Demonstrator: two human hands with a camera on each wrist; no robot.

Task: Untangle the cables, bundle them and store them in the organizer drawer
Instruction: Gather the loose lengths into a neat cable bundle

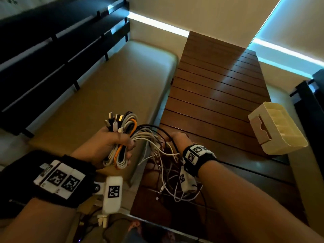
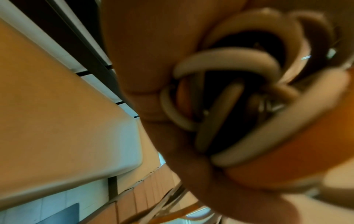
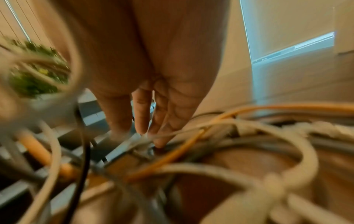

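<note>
The left hand (image 1: 112,142) clenches a gathered cable bundle (image 1: 121,137) above the slatted wooden table (image 1: 219,88). The right hand (image 1: 177,139), fingers straight, reaches into loose tangled strands (image 1: 168,165); draw them out gently, one at a time. The cream organizer drawer (image 1: 278,128) waits well right.

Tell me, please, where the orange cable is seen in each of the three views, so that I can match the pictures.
Head: the orange cable loops inside the bundle that the left hand grips, left of centre.
Left wrist: a broad, blurred orange band at the lower right, under pale loops.
Right wrist: a thin orange strand runs through the loose tangle below the right hand.
Shared landmark: the slatted wooden table.
</note>
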